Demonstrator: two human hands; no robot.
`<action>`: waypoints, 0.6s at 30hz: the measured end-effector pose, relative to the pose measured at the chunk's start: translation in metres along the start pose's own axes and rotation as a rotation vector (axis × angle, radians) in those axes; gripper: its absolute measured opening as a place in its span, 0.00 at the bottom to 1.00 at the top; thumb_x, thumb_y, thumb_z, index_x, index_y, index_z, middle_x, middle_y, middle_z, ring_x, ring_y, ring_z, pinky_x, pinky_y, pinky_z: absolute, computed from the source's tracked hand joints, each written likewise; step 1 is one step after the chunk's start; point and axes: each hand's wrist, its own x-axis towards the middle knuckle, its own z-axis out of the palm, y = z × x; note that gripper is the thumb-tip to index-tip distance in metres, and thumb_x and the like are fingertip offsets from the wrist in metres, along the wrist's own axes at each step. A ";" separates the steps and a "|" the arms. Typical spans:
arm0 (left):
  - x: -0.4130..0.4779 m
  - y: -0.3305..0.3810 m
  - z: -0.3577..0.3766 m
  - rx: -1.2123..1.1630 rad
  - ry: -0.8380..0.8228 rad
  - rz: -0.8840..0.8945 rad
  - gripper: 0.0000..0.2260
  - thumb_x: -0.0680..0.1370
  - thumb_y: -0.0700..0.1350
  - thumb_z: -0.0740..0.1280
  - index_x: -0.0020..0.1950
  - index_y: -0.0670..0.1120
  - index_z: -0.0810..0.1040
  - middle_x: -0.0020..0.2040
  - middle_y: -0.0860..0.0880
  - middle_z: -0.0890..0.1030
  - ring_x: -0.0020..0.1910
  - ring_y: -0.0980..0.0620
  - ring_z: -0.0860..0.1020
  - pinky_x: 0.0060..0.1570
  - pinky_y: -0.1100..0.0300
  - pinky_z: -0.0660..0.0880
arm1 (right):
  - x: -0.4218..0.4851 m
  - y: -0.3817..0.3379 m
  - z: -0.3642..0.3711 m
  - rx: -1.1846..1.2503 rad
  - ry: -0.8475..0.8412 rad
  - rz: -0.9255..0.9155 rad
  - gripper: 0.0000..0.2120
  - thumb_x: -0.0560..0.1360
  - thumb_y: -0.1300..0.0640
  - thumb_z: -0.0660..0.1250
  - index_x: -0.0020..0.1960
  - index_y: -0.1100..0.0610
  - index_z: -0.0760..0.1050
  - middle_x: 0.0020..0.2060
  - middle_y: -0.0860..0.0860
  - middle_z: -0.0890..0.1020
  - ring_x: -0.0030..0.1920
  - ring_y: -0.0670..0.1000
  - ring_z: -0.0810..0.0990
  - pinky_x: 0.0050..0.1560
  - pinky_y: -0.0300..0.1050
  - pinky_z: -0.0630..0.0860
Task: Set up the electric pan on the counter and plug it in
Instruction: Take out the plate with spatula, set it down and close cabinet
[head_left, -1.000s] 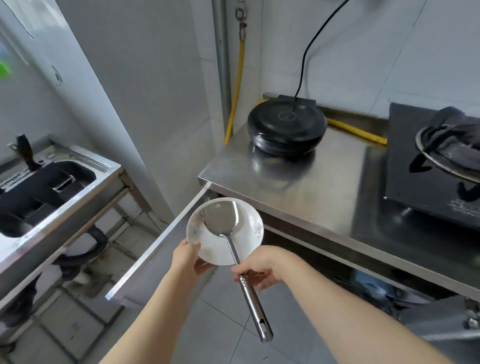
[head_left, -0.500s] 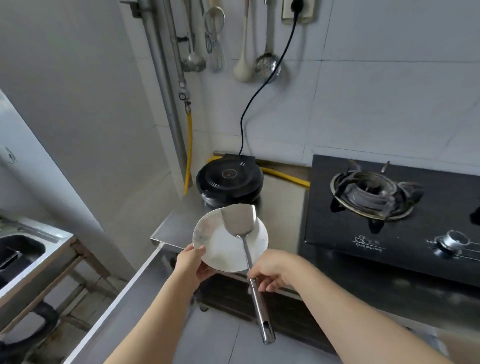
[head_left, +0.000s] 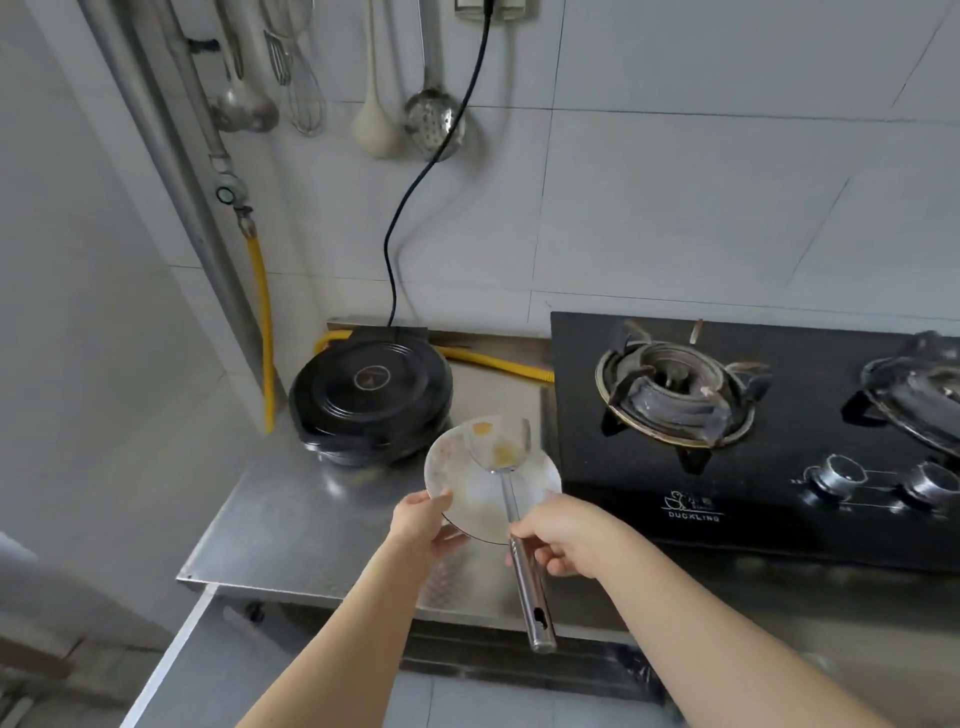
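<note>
The left hand (head_left: 423, 525) grips the near-left rim of a white plate (head_left: 467, 499), thumb on top and fingers underneath, holding it just in front of and to the right of the electric pan (head_left: 370, 400). A steel spatula (head_left: 527, 592) lies across the plate, its smeared blade pointing toward the pan's right edge and its handle running back toward the person. The right hand (head_left: 561, 535) has its fingers curled round that handle, right of the plate and farther from the pan. The pan itself is round, black and closed, and it sits at the back left of the steel surface (head_left: 291, 519), close to the wall. Left of the pan a grey pipe (head_left: 208, 130) comes down the corner, and a yellow hose (head_left: 266, 322) drops from it and passes behind the pan. Above the pan a ladle (head_left: 244, 104), a whisk (head_left: 304, 98), a pale spoon (head_left: 371, 130) and a perforated skimmer (head_left: 434, 122) hang on the tiled wall. A black cord (head_left: 415, 197) rises from the pan's back edge to a white socket (head_left: 480, 8) at the top of the view, where its plug is seated. Right of the pan, on the same surface, stands a black gas stove (head_left: 675, 493) with two burners and two knobs.
</note>
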 end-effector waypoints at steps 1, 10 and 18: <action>0.008 0.003 0.005 -0.002 -0.015 -0.012 0.08 0.80 0.39 0.62 0.58 0.39 0.72 0.43 0.42 0.78 0.37 0.45 0.79 0.34 0.53 0.81 | 0.005 -0.004 -0.001 0.023 0.015 0.015 0.05 0.77 0.59 0.65 0.50 0.61 0.75 0.55 0.59 0.83 0.25 0.45 0.67 0.20 0.35 0.62; 0.084 0.028 0.031 -0.034 -0.083 -0.109 0.11 0.80 0.38 0.62 0.61 0.36 0.73 0.46 0.39 0.78 0.44 0.41 0.79 0.51 0.43 0.78 | 0.053 -0.036 0.005 0.163 0.113 0.145 0.08 0.78 0.62 0.58 0.43 0.59 0.74 0.42 0.58 0.85 0.25 0.46 0.65 0.21 0.36 0.59; 0.113 0.042 0.051 -0.113 -0.136 -0.150 0.13 0.80 0.36 0.60 0.65 0.39 0.70 0.47 0.39 0.78 0.39 0.44 0.78 0.49 0.47 0.78 | 0.079 -0.050 0.005 0.227 0.272 0.146 0.08 0.77 0.66 0.54 0.45 0.60 0.71 0.29 0.58 0.81 0.19 0.47 0.71 0.19 0.30 0.56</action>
